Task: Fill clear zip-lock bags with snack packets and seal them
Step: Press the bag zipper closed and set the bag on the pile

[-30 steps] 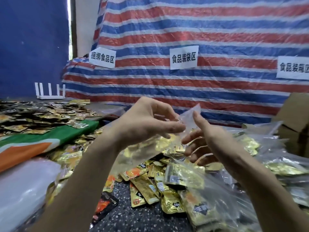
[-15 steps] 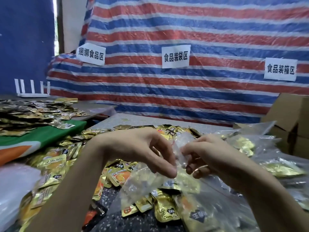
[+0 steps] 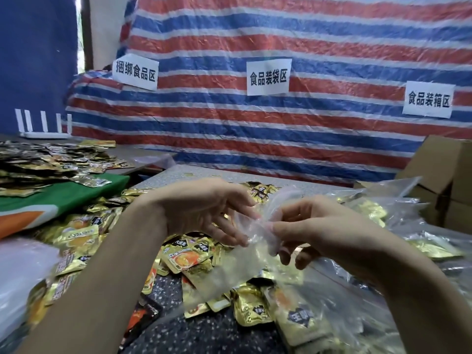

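**Bag held between two hands above loose packets.** Far left, a white router (image 3: 43,127) is standing against a blue wall (image 3: 33,60), its antennas upright. In front of it a heap of dark and gold packets (image 3: 46,162) is lying on a side surface, partly over a green and orange cloth (image 3: 63,200). A white plastic sheet (image 3: 18,277) is filling the lower left corner, blurred.

Gold snack packets (image 3: 189,254) are lying scattered on the speckled table (image 3: 204,333) in front of the person. The left hand (image 3: 204,213) is reaching over them, its fingers nearly straight and spread apart, the fingertips (image 3: 238,240) touching the film of the clear zip-lock bag (image 3: 229,274).

The bag is hanging in the air between the two hands, above the loose packets and slanting down to the left — the packets beneath are showing through it. The right hand (image 3: 324,233) is pinching the bag's upper edge between thumb and forefinger, the remaining fingers curled below.

To the right, filled clear bags (image 3: 370,213) are lying piled on the table, and a cardboard box (image 3: 444,175) is standing just beside them. Behind everything a red, white and blue striped tarp (image 3: 306,34) is hanging, carrying three paper signs (image 3: 267,77) with Chinese writing.
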A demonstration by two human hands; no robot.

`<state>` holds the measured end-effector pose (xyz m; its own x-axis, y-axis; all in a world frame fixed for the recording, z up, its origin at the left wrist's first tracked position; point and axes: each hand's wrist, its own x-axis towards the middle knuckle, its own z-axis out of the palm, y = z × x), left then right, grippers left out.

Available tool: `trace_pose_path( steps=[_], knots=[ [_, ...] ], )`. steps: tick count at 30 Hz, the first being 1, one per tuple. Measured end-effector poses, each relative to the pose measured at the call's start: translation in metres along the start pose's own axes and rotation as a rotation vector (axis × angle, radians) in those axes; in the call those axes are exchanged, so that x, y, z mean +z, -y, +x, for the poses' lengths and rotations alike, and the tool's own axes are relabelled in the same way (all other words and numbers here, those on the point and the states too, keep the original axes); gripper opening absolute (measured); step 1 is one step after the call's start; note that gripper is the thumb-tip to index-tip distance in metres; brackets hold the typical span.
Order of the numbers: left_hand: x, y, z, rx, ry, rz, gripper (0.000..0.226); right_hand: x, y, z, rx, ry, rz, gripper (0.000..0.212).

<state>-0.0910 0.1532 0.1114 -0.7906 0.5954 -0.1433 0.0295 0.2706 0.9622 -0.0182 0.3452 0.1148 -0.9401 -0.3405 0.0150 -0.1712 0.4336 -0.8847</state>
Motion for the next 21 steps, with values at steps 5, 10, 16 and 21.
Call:
trace_pose_path(
  steps=[5, 10, 16, 21],
  knots=[
    [-0.001, 0.002, 0.001, 0.063, 0.085, 0.073, 0.036, 0.0, -0.001, 0.001, 0.055, 0.035, -0.062, 0.015],
    [0.001, 0.0, 0.002, 0.157, -0.051, 0.183, 0.017, -0.001, -0.001, -0.001, 0.164, -0.09, -0.184, 0.033],
    [0.012, -0.004, 0.002, 0.249, -0.019, 0.224, 0.025, 0.009, 0.007, 0.002, 0.1, -0.305, 0.022, 0.053],
    [-0.003, -0.004, -0.009, 0.241, 0.036, 0.155, 0.024, 0.003, 0.004, -0.001, 0.131, -0.281, 0.027, 0.023]
  ],
)
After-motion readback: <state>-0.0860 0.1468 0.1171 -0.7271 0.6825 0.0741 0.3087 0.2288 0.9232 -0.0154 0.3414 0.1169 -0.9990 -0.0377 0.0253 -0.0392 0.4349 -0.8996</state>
